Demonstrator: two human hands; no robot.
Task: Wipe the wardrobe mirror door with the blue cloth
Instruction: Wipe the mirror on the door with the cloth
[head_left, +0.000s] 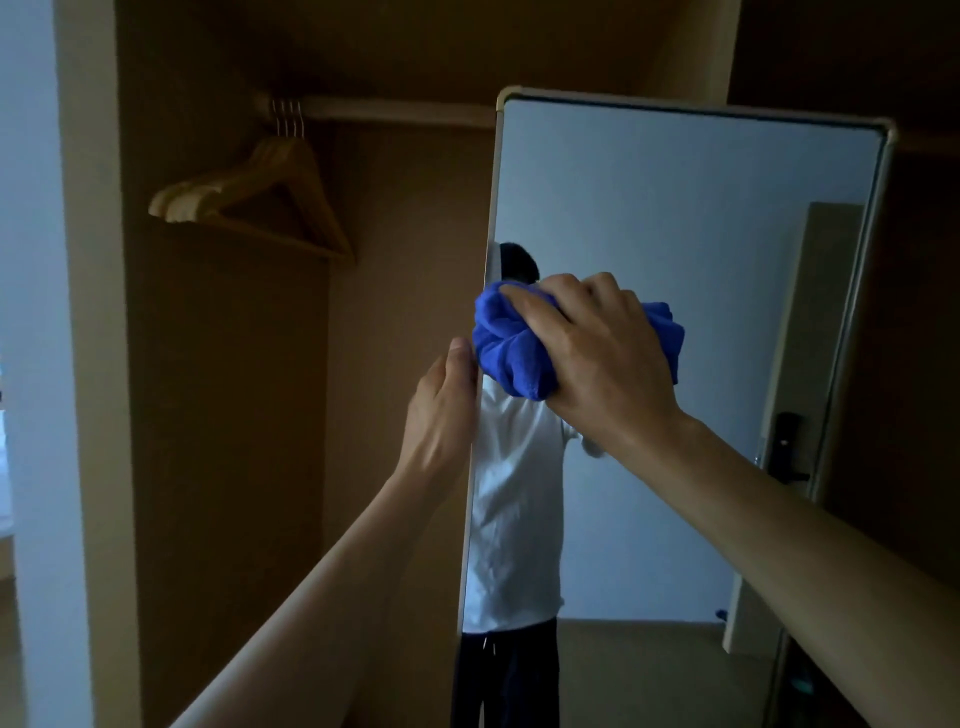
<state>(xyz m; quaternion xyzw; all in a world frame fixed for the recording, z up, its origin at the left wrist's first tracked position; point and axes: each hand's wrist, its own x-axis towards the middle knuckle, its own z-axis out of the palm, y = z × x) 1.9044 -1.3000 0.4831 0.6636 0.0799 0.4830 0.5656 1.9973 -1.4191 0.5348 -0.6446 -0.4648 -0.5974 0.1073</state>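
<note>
— Checking the grip first: what holds the cloth?

— Right hand (597, 358), fingers curled round the bunched blue cloth (506, 353); it presses the wad on the mirror door (675, 208) at mid height, hard against the left edge; part of the wad overhangs the frame (469, 499).

— And the other hand?

— Left hand (441, 410) at that same edge, just below the cloth; thumb lies on the front of the frame; fingers pass behind and are hidden, so a pinch on the door is probable, not confirmed.

— Recommendations?

— Brace the door so it does not swing under pressure; flatten the wad for broader contact; work in overlapping passes toward the far side, then cover top and bottom; light is dim, so streaks cannot be judged from here; mind the left thumb when the cloth runs down the edge.
</note>
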